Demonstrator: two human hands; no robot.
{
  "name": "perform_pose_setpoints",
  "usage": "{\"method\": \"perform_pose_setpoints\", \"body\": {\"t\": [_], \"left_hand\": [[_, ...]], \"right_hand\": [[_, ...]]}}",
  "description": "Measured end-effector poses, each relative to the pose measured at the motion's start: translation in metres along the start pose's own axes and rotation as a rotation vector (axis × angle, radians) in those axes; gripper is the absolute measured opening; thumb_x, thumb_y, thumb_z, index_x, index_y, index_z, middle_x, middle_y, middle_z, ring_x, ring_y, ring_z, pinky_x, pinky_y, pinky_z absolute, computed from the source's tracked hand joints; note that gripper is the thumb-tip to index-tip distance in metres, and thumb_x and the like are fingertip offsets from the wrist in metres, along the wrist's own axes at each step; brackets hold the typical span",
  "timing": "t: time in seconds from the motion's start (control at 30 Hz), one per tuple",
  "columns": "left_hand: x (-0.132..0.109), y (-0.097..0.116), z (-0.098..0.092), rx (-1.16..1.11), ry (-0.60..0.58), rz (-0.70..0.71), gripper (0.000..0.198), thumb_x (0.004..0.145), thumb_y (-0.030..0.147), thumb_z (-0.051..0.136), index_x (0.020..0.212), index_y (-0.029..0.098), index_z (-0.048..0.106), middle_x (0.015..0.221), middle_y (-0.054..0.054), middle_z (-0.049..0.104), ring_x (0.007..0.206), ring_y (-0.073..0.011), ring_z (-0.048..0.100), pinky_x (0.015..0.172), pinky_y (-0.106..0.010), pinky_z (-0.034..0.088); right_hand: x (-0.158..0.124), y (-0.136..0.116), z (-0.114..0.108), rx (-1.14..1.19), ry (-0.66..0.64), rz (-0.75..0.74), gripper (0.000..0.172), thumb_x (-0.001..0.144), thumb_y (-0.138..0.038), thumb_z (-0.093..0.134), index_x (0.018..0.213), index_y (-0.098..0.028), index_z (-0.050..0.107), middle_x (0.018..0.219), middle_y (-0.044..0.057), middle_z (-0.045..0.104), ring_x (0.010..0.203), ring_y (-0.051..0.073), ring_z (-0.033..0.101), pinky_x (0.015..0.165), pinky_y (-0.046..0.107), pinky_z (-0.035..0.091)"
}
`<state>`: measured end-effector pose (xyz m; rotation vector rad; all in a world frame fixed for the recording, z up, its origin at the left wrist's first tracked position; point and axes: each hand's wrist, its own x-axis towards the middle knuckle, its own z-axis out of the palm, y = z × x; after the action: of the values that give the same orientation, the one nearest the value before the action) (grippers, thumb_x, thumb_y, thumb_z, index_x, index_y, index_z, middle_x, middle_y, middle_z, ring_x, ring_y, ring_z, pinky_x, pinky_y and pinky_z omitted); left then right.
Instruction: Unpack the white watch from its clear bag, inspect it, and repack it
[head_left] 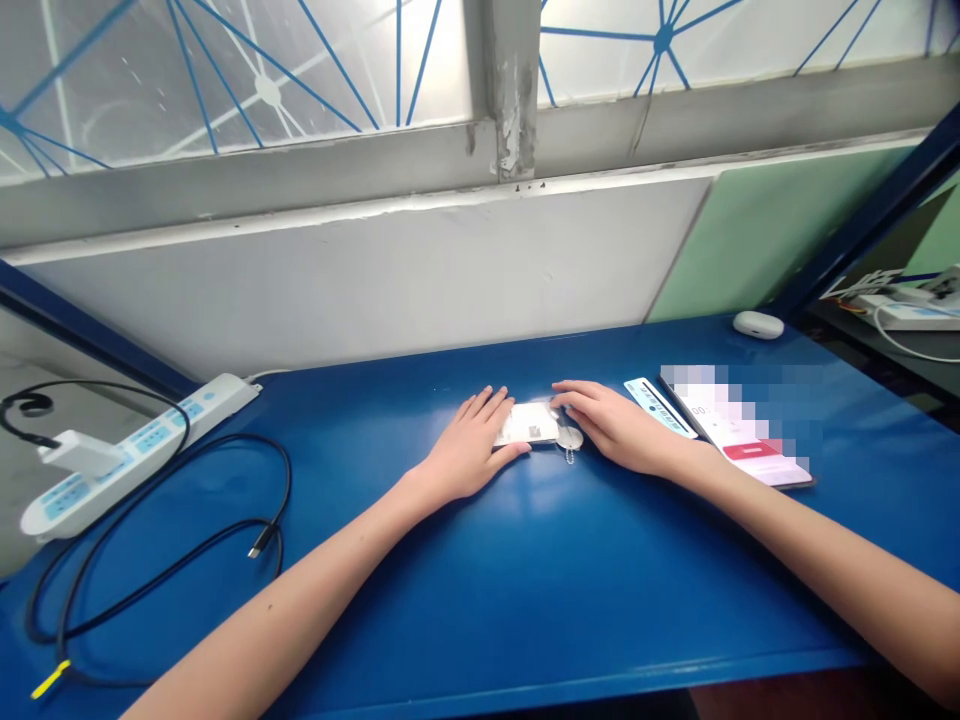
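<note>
A small white flat card-like item (528, 424), apparently in a clear sleeve and with a dark printed patch, lies on the blue table (540, 580). My left hand (469, 447) rests at its left end, palm down, fingers stretched out and the thumb along the near edge. At the other end is a round pale tag (569, 438) with a short bead chain. My right hand (611, 425) hovers or rests beside the tag, its fingers extended toward the item's right end. Whether those fingertips touch it I cannot tell.
Right of my right hand lie a light blue printed card (660, 408) and a phone (739, 435), partly pixelated. A white earbud case (758, 325) sits at the back right. On the left are a power strip (150, 450) with a charger (82, 455) and a looped black cable (289, 480).
</note>
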<state>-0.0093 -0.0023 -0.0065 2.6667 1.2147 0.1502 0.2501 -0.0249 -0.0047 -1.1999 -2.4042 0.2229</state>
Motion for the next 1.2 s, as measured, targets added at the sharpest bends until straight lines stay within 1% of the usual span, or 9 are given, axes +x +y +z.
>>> {"method": "perform_pose_setpoints", "body": {"t": [0.1,0.2,0.3,0.37,0.47,0.57,0.8,1.03,1.2], "left_hand": [[0.0,-0.002,0.001,-0.026,0.01,0.006,0.07,0.099,0.062,0.031,0.153,0.017,0.031,0.161,-0.012,0.025,0.151,-0.0286,0.015,0.121,-0.046,0.019],[-0.001,-0.003,0.001,-0.047,0.024,0.008,0.068,0.1,0.061,0.029,0.153,0.019,0.029,0.161,-0.012,0.024,0.151,-0.028,0.016,0.12,-0.046,0.02],[-0.001,-0.002,0.0,-0.072,0.064,-0.001,0.066,0.101,0.059,0.028,0.154,0.02,0.028,0.161,-0.014,0.025,0.15,-0.0287,0.019,0.119,-0.048,0.022],[-0.002,-0.002,-0.001,-0.086,0.081,0.002,0.065,0.102,0.058,0.027,0.153,0.019,0.03,0.159,-0.015,0.029,0.149,-0.0296,0.022,0.118,-0.049,0.024],[-0.002,-0.001,-0.003,-0.09,0.087,0.019,0.064,0.101,0.058,0.028,0.151,0.018,0.034,0.156,-0.016,0.035,0.148,-0.0304,0.025,0.118,-0.05,0.025],[-0.003,-0.002,-0.003,-0.077,0.091,0.034,0.064,0.101,0.058,0.031,0.151,0.019,0.035,0.156,-0.016,0.035,0.148,-0.0312,0.024,0.118,-0.051,0.024],[-0.006,0.0,-0.002,-0.084,0.084,0.056,0.063,0.1,0.058,0.033,0.152,0.022,0.033,0.156,-0.015,0.035,0.147,-0.0324,0.024,0.117,-0.052,0.025],[-0.009,0.005,-0.004,-0.1,0.274,0.067,0.048,0.103,0.049,0.033,0.139,0.024,0.052,0.143,-0.011,0.052,0.135,-0.0267,0.044,0.117,-0.052,0.026],[-0.009,0.004,-0.005,-0.138,0.334,0.05,0.045,0.104,0.044,0.032,0.132,0.019,0.057,0.138,-0.011,0.055,0.131,-0.0269,0.047,0.114,-0.049,0.033]], "right_hand": [[0.003,0.003,0.01,-0.003,0.031,-0.019,0.044,0.092,-0.006,0.039,0.131,-0.016,0.057,0.132,0.016,0.063,0.125,0.03,0.056,0.103,0.052,0.046],[0.011,0.004,0.013,-0.02,0.084,-0.017,0.039,0.093,-0.009,0.042,0.126,-0.02,0.062,0.124,0.012,0.068,0.114,0.028,0.062,0.106,0.056,0.04],[0.022,0.01,0.008,0.015,0.155,-0.04,0.027,0.095,-0.022,0.051,0.113,-0.019,0.071,0.111,0.013,0.071,0.1,0.027,0.066,0.09,0.048,0.052],[0.027,0.015,0.004,0.112,0.166,-0.065,0.026,0.095,-0.028,0.052,0.109,-0.021,0.074,0.103,0.011,0.07,0.092,0.024,0.067,0.08,0.041,0.055],[0.028,0.02,0.005,0.224,0.199,-0.068,0.026,0.096,-0.031,0.052,0.105,-0.023,0.075,0.098,0.008,0.069,0.086,0.021,0.067,0.075,0.037,0.056],[0.022,0.021,0.01,0.236,0.236,-0.096,0.027,0.097,-0.03,0.051,0.106,-0.021,0.075,0.098,0.009,0.069,0.085,0.02,0.067,0.074,0.035,0.055],[0.012,0.019,0.015,0.057,0.29,-0.18,0.029,0.099,-0.027,0.047,0.116,-0.022,0.07,0.104,0.01,0.071,0.088,0.02,0.068,0.074,0.035,0.056],[0.01,0.012,0.014,0.074,0.363,-0.157,0.026,0.097,-0.026,0.05,0.115,-0.021,0.069,0.102,0.01,0.074,0.086,0.022,0.071,0.073,0.036,0.058],[0.011,0.0,0.013,0.221,0.447,-0.108,0.022,0.095,-0.027,0.055,0.107,-0.024,0.072,0.098,0.009,0.073,0.083,0.022,0.069,0.073,0.037,0.058]]}}
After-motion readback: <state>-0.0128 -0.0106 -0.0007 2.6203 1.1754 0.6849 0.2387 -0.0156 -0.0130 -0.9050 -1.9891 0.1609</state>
